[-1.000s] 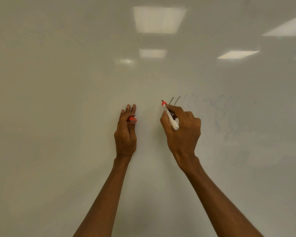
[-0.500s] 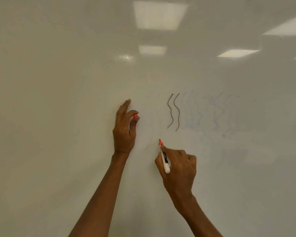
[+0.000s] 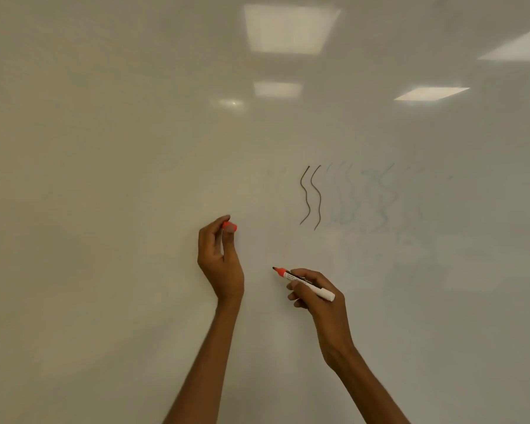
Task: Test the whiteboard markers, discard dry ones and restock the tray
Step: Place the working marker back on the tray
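One left hand [image 3: 221, 264] and one right hand [image 3: 322, 301]. One marker [image 3: 291, 275]. One red cap [image 3: 228, 225]. One whiteboard [image 3: 104, 179]. Two dark wavy lines [image 3: 311, 195], plus several faint bluish lines [image 3: 349, 194], too washed-out to count. At least five reflected light panels [image 3: 288, 29].

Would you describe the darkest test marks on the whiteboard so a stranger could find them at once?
On the whiteboard, look above the right hand holding the marker. Two dark wavy vertical lines stand side by side; the squiggles to their right are faint and bluish.
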`<state>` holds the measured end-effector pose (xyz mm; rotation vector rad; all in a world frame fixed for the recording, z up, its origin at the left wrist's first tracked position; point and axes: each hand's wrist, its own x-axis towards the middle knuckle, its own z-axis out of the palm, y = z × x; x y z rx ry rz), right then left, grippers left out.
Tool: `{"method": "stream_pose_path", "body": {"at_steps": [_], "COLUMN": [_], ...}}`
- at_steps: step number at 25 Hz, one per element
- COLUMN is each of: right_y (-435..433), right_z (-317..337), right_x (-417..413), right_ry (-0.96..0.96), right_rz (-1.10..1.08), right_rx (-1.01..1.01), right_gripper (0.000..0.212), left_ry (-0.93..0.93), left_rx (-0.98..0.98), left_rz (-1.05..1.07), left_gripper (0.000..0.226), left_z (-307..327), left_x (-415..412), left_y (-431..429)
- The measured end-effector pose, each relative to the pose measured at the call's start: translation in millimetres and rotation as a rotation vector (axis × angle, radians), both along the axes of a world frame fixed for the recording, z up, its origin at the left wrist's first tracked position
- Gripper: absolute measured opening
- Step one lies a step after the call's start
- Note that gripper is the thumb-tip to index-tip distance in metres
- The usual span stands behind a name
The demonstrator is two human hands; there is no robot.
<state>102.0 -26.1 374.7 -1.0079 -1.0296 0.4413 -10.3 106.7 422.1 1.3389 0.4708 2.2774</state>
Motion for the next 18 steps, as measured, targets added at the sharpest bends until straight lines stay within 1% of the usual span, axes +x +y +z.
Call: {"method": "stream_pose_path", "body": {"at_steps": [2,3,6,9,15,18], "right_y": [2.0,2.8,4.2,6.5,15.5,18.4], "right_z": [-2.8,-4.5,-11.6,-20.0,-35.9,-43.9], "right_x": [-2.6,-4.8,-15.2,-28.3,-52.1,-62.2], "right_ry": [0.156,0.205,0.279,0.339,0.328,0.313], "right_rz": [0.082,0.115,0.177,0.196,0.217,0.217], "right_rx": [-0.03,-0.033,-0.034,-0.057,-0.099,-0.126], "right_gripper": [0.023,0.025,0.023,0.022,0.021,0.02], "left_ry": [-0.09,-0.12,-0.186,-0.198,-0.151,-0.095], "left_rx": [-0.133,-0.195,-0.349,-0.427,-0.459,-0.474], "left_rz": [-0.125,-0.194,-0.353,-0.398,-0.422,-0.408], "left_gripper": [0.022,0.024,0.023,0.025,0.029,0.029], "left_z": [-18.8,-27.6,-47.4,-62.2,-86.7,-98.2], "left_x": [-1.7,-3.0,-11.2,-24.8,-49.0,-58.5], "left_y": [-13.2,-17.3,-24.5,-26.1,-33.3,-35.6]}}
